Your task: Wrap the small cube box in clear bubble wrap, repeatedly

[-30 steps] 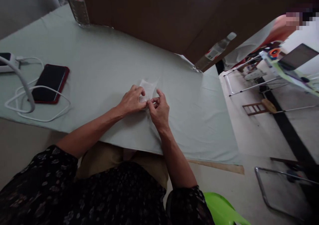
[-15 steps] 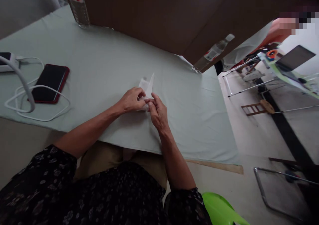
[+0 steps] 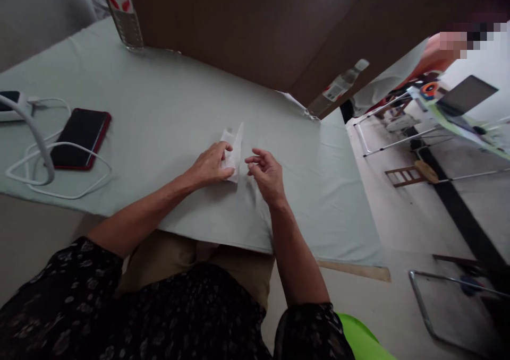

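A small white sheet, like thin paper or tissue (image 3: 236, 155), lies partly folded on the cloth-covered table, one edge standing up. My left hand (image 3: 211, 162) is at its left side, with thumb and fingertips on the sheet, pinning or gripping it. To the right, apart from the sheet, is my right hand (image 3: 268, 174), its fingers loosely curled and spread, with nothing visible in them.
A phone (image 3: 82, 137) and white cable (image 3: 67, 191) lie at left. Behind stands a large brown panel (image 3: 239, 25), with one bottle (image 3: 126, 23) at its left and another (image 3: 337, 89) at its right. A green stool (image 3: 360, 339) is at lower right.
My right hand has moved right, away from the sheet and my left hand, and its fingers have parted. More of the sheet shows. My left hand has stayed nearly in place.
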Available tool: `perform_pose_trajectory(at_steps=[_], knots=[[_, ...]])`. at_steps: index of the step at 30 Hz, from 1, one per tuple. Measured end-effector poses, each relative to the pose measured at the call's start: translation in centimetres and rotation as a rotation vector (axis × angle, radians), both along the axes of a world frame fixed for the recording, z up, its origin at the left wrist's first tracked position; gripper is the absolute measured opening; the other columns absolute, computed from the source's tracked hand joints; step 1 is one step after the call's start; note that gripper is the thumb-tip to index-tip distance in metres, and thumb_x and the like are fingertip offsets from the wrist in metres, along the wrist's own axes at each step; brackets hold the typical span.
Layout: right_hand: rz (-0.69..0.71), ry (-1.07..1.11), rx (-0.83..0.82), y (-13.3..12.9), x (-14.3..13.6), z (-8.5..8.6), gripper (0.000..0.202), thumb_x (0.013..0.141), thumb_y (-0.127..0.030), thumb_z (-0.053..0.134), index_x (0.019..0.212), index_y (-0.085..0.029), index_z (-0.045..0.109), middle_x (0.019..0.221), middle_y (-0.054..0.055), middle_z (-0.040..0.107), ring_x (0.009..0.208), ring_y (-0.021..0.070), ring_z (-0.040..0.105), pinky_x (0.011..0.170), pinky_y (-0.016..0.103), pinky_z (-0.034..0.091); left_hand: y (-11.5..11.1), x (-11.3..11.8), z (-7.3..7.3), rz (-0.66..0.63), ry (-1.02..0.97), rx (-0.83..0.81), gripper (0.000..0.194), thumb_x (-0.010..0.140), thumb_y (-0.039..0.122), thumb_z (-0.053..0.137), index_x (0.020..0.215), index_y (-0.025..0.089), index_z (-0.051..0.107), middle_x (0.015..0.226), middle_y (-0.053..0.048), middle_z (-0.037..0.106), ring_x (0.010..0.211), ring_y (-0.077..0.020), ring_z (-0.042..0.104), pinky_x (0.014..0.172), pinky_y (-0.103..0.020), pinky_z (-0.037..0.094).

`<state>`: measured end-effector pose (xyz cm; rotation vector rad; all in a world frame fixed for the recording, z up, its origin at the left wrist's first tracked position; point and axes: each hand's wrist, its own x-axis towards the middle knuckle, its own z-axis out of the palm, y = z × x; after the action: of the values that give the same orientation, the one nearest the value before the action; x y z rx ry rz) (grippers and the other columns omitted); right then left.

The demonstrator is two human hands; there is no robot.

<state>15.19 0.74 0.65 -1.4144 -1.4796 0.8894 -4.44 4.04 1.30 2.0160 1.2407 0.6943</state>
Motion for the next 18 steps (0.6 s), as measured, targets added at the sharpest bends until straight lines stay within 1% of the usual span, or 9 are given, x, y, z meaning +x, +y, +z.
perform_pose_trajectory(at_steps=[1, 2, 4, 6, 9, 11, 12, 15, 18], knots=[[-0.068, 0.031, -0.060, 0.4, 0.3, -0.1, 0.048, 0.082, -0.032, 0.062, 0.127, -0.017, 0.056, 0.103, 0.008, 0.071, 0.067, 0.0125, 0.062, 0.059, 0.027, 0.052, 0.0, 0.0, 0.0, -0.007, -0.003, 0.007, 0.050, 0.073, 0.024, 0.067, 0.120, 0.019, 0.052, 0.099, -0.004, 0.059, 0.075, -0.0152, 0.055, 0.073, -0.031, 0.048], [-0.104, 0.053, -0.133, 0.9, 0.4, -0.3, 0.049, 0.080, -0.034, 0.065, 0.125, -0.016, 0.057, 0.101, 0.009, 0.071, 0.068, 0.0137, 0.064, 0.054, 0.025, 0.050, -0.1, 0.0, 0.0, -0.011, -0.006, 0.021, 0.050, 0.073, 0.023, 0.066, 0.121, 0.020, 0.053, 0.099, -0.003, 0.059, 0.075, -0.0152, 0.055, 0.074, -0.032, 0.049], [-0.105, 0.087, -0.270, 1.8, 0.3, -0.3, 0.054, 0.077, -0.036, 0.070, 0.125, -0.013, 0.057, 0.100, 0.010, 0.071, 0.070, 0.0159, 0.067, 0.045, 0.022, 0.046, -0.2, 0.0, 0.0, -0.019, -0.001, 0.059, 0.050, 0.074, 0.023, 0.066, 0.122, 0.022, 0.054, 0.100, -0.003, 0.058, 0.077, -0.0155, 0.056, 0.077, -0.032, 0.050], [-0.075, 0.116, -0.339, 2.9, -0.1, -0.2, 0.057, 0.076, -0.035, 0.074, 0.125, -0.011, 0.056, 0.097, 0.010, 0.071, 0.070, 0.0168, 0.068, 0.040, 0.021, 0.043, -0.2, 0.0, 0.0, -0.034, 0.029, 0.097, 0.046, 0.076, 0.024, 0.064, 0.121, 0.023, 0.058, 0.098, -0.003, 0.057, 0.081, -0.0169, 0.058, 0.080, -0.033, 0.050], [-0.054, 0.119, -0.359, 4.7, -1.1, -0.1, 0.054, 0.074, -0.032, 0.078, 0.119, -0.009, 0.058, 0.077, 0.004, 0.069, 0.056, 0.0137, 0.061, 0.035, 0.021, 0.040, -0.1, 0.0, -0.1, -0.053, 0.090, 0.111, 0.041, 0.078, 0.027, 0.063, 0.119, 0.024, 0.063, 0.097, -0.004, 0.056, 0.085, -0.0191, 0.059, 0.082, -0.034, 0.051], [-0.050, 0.103, -0.381, 5.9, -1.5, -0.1, 0.046, 0.073, -0.030, 0.080, 0.110, -0.011, 0.061, 0.064, -0.001, 0.064, 0.045, 0.0111, 0.053, 0.032, 0.021, 0.037, -0.1, 0.0, -0.1, -0.059, 0.108, 0.102, 0.041, 0.079, 0.028, 0.062, 0.120, 0.024, 0.066, 0.100, -0.005, 0.056, 0.085, -0.0195, 0.059, 0.083, -0.035, 0.051], [-0.044, 0.097, -0.392, 6.5, -1.6, -0.2, 0.041, 0.072, -0.029, 0.080, 0.105, -0.012, 0.063, 0.060, -0.002, 0.062, 0.042, 0.0103, 0.050, 0.032, 0.021, 0.037, -0.1, 0.1, -0.1, -0.060, 0.110, 0.098, 0.041, 0.079, 0.029, 0.062, 0.119, 0.023, 0.067, 0.102, -0.006, 0.057, 0.085, -0.0197, 0.060, 0.083, -0.035, 0.052], [0.023, 0.101, -0.390, 7.8, -1.5, -0.4, 0.029, 0.068, -0.028, 0.081, 0.086, -0.015, 0.064, 0.060, -0.002, 0.062, 0.042, 0.0093, 0.050, 0.032, 0.021, 0.036, -0.1, 0.1, -0.2, -0.049, 0.122, 0.099, 0.037, 0.079, 0.031, 0.062, 0.114, 0.021, 0.070, 0.103, -0.007, 0.058, 0.086, -0.0212, 0.060, 0.084, -0.036, 0.052], [0.136, 0.108, -0.359, 8.6, -1.3, -0.6, 0.022, 0.064, -0.028, 0.079, 0.076, -0.017, 0.064, 0.060, -0.003, 0.060, 0.044, 0.0082, 0.049, 0.035, 0.019, 0.036, -0.2, 0.1, -0.1, -0.045, 0.131, 0.089, 0.033, 0.078, 0.030, 0.063, 0.109, 0.021, 0.071, 0.102, -0.008, 0.059, 0.087, -0.0222, 0.061, 0.083, -0.037, 0.053]])
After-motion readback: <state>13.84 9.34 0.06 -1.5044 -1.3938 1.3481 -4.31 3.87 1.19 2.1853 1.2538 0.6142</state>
